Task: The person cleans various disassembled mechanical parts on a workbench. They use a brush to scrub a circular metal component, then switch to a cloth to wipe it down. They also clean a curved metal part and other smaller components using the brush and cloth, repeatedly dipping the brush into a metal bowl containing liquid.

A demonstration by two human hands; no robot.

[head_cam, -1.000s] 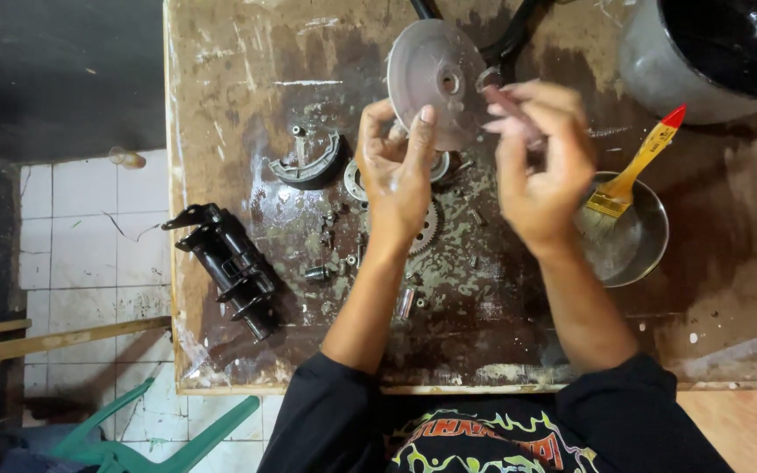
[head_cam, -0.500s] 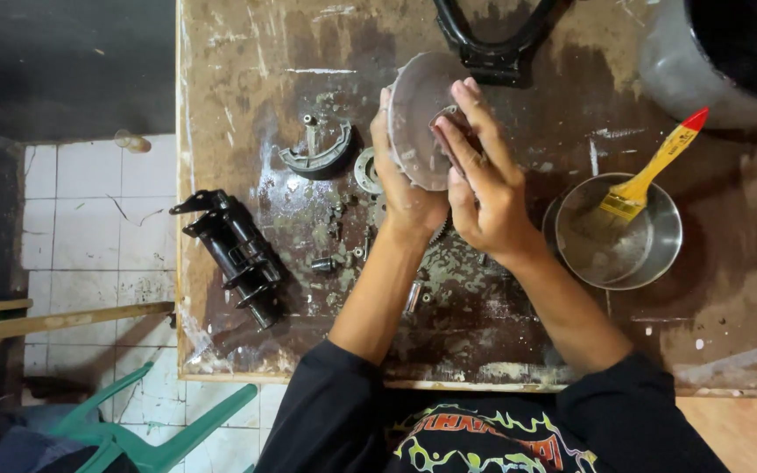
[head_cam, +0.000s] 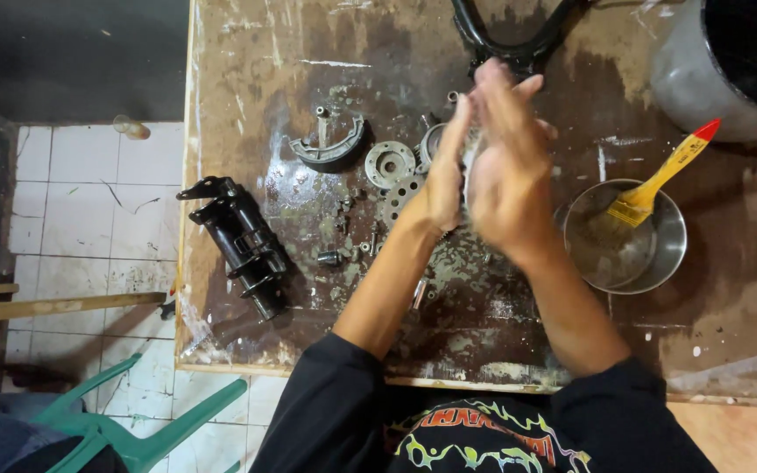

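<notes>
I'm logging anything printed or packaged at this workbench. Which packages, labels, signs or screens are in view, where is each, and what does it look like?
No packages, signs or screens in view.
Shirt print: bottom edge, on the person's black top; a jagged graphic in yellow, green and red.
Paintbrush: no label visible; yellow handle with red tip, resting in the round metal bowl at right.

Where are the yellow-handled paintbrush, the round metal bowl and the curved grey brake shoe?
Yellow-handled paintbrush (head_cam: 664,172): head view, on its handle.
Round metal bowl (head_cam: 669,254): head view, on its right rim.
Curved grey brake shoe (head_cam: 333,154): head view, on its arc's middle.
</notes>
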